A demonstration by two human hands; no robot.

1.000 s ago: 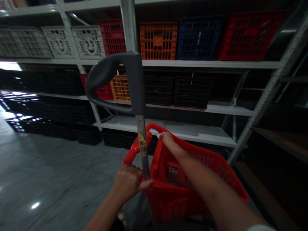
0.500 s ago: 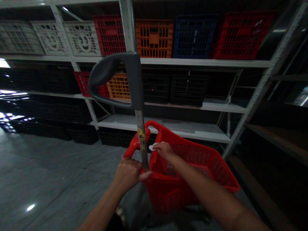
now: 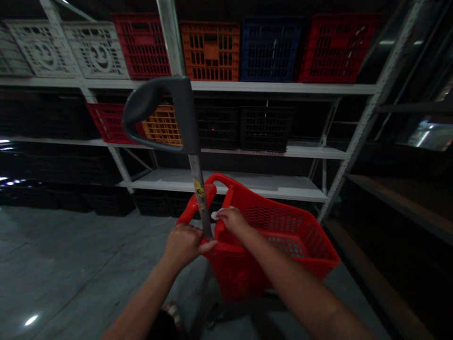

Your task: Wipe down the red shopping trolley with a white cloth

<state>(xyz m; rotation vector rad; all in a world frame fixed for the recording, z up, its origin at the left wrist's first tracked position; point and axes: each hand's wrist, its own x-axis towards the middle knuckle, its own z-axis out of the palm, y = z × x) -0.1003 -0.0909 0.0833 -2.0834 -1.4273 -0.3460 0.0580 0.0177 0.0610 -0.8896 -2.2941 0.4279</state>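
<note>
A red plastic shopping cart (image 3: pixel 247 269) stands in front of me, its perforated basket to the right. My left hand (image 3: pixel 184 241) is closed around the cart's handle (image 3: pixel 189 212), beside the foot of a metal pole (image 3: pixel 195 171) with a yellow sticker. The pole rises past a grey D-shaped grip (image 3: pixel 187 113). My right hand (image 3: pixel 231 219) pinches a small white wad (image 3: pixel 216 215), perhaps cloth or tissue, close to the upright red panel (image 3: pixel 228 198) at the cart's handle end. The fingertips partly cover the wad.
Beyond the cart runs a white metal shelf rack (image 3: pixel 283 88) holding white, red, orange, blue and black crates, among them an orange crate (image 3: pixel 211 52) and a blue crate (image 3: pixel 271 52). Dark shelving (image 3: pixel 399 198) flanks the right. Grey concrete floor (image 3: pixel 71 255) extends to the left.
The rack, cart and both hands have shifted slightly left in view. My left hand keeps its grip on the handle; the white wad in my right hand stays near the panel.
</note>
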